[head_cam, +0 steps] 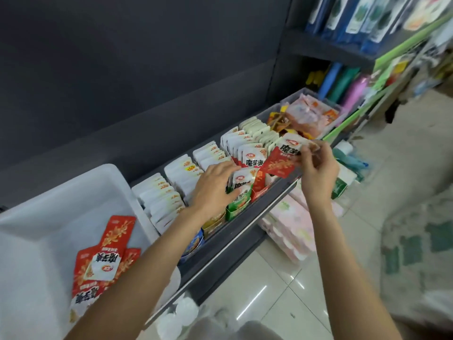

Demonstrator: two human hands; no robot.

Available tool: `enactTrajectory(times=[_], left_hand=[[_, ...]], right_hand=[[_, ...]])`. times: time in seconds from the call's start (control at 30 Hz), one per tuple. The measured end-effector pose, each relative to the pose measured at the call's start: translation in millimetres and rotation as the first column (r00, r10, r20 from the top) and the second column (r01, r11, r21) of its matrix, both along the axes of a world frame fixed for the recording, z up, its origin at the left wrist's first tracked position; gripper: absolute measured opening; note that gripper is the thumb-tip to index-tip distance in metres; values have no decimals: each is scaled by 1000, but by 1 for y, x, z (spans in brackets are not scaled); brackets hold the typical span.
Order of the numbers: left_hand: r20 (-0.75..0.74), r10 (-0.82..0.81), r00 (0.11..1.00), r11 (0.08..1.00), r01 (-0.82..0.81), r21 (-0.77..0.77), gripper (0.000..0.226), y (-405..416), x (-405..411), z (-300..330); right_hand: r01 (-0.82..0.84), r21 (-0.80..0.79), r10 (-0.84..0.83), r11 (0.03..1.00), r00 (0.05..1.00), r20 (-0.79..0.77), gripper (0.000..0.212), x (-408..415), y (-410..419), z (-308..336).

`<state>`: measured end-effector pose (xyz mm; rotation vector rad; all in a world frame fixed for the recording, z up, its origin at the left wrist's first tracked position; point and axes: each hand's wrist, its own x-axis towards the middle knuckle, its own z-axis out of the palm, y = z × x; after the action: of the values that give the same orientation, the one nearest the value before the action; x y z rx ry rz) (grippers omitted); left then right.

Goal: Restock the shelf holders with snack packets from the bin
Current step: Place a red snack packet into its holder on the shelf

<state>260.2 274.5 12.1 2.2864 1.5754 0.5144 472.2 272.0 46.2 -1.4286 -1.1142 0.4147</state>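
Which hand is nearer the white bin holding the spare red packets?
Left. The left hand rests on shelf packets right of the white bin; the right hand, pinching a red packet, is farther right.

Red-and-white snack packets [103, 263] (black lettering) in a translucent white bin [49, 192].
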Motion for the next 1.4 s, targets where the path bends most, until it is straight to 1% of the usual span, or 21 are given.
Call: enactTrajectory(times=[0.07, 0.13, 0.23, 0.3, 0.37, 0.43, 0.53, 0.6, 0.67, 0.73, 0.8, 0.87, 0.93, 1.0, 1.07, 1.13, 1.17, 1.23, 1.27, 1.33, 1.4], left_hand=[[-14, -3, 1000, 1000, 3, -3, 55, 7, 1, -2], [0, -3, 1000, 1000, 3, -29, 54, 11, 1, -1], [16, -2, 1000, 998, 3, -64, 53, 14, 0, -1], [20, -4, 1000, 998, 5, -68, 53, 14, -1, -1], [24, -8, 1000, 998, 9, -68, 53, 14, -2, -1], [28, -10, 1000, 998, 12, -68, 53, 16, -2, -1], [17, -24, 1000, 997, 26, -66, 54, 16, -2, -2], [49, -40, 998, 997, 43, -56, 53, 14, -3, 0], [176, -39, 984, 999, 36, 22, 46, 6, -6, 6], [333, -42, 942, 976, -33, 217, 31, -6, -15, 15], [470, -54, 881, 901, -160, 403, 18, -21, -32, 20], [549, -29, 835, 824, -290, 486, 11, -38, -56, 23], [575, 53, 816, 790, -387, 476, 13, -58, -85, 24], [557, 185, 810, 796, -456, 399, 22, -82, -116, 21], [453, 348, 821, 821, -500, 276, 24, -103, -147, 12], [264, 491, 830, 823, -541, 172, 26, -119, -174, -3], [192, 539, 820, 812, -566, 140, 25, -127, -186, -12], [111, 620, 777, 775, -628, 69, 24, -141, -207, -34], [73, 653, 754, 755, -655, 16, 27, -147, -214, -43], [-27, 688, 725, 717, -685, -127, 38, -154, -228, -60], [-146, 675, 723, 679, -686, -260, 56, -157, -237, -73]], right_hand=[[-13, -26, 15, 1000, 998, 64, 5, -6, 22, -11], [-71, -122, 89, 990, 985, 147, 9, -12, 40, -23], [-154, -293, 239, 943, 931, 277, 14, -22, 58, -40], [-170, -341, 291, 924, 893, 344, 15, -27, 64, -48], [-161, -311, 282, 937, 874, 395, 13, -29, 65, -54], [-136, -251, 234, 958, 879, 415, 12, -29, 66, -55], [-114, -244, 214, 963, 873, 438, 15, -29, 67, -52], [-115, -224, 205, 968, 877, 434, 18, -30, 62, -47], [-104, -144, 152, 984, 910, 384, 18, -38, 47, -33], [-132, -73, 149, 989, 934, 326, 16, -51, 26, -17], [-246, -48, 249, 968, 924, 291, 14, -70, 2, -3], [-377, -46, 373, 925, 878, 299, 14, -94, -19, 4], [-464, -21, 432, 885, 806, 404, 15, -123, -34, 4], [-530, 9, 432, 848, 700, 569, 16, -154, -47, -1], [-612, 11, 439, 791, 580, 686, 18, -184, -59, -8], [-694, -34, 480, 719, 461, 746, 18, -214, -72, -16], [-723, -85, 513, 686, 397, 761, 17, -228, -78, -22], [-740, -227, 580, 634, 260, 772, 20, -256, -87, -34], [-735, -312, 614, 602, 178, 769, 22, -268, -90, -42], [-702, -477, 674, 530, 7, 739, 29, -288, -91, -56], [-627, -625, 737, 465, -117, 666, 36, -303, -89, -69]])
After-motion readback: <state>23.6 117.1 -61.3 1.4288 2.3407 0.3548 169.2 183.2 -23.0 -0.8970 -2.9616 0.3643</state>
